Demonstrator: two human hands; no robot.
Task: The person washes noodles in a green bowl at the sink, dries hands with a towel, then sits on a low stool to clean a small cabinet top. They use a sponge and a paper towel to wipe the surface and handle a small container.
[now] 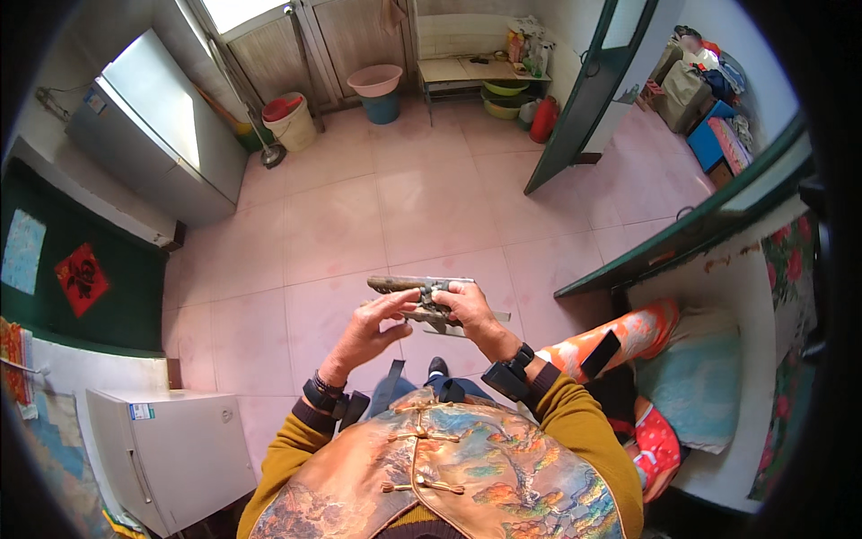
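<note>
Tool: metal-and-brown piece [434, 314], long brown strip along the far side, thin flat grey bits poking out right; one item or several, cannot tell.
Tool location: up between both hands, in front of the body, above the tiled floor [431, 207].
Right hand [478, 316]: curled round the right part, thumb pressing the middle fitting; looks like the main hold.
Left hand [366, 325]: fingers stretched over the left part, thumb parted below; firm contact, cannot tell.
Progress: picked up, done; handling of the middle fitting looks underway; not set down. How much is left, cannot tell.
Wrists: dark bands on both.
Body: shiny patterned vest [359, 481].
Right side: blue cushion [691, 386].
Left side: low white fridge [193, 458].
Far end: pink basin [374, 81] on a blue bucket [381, 109].
</note>
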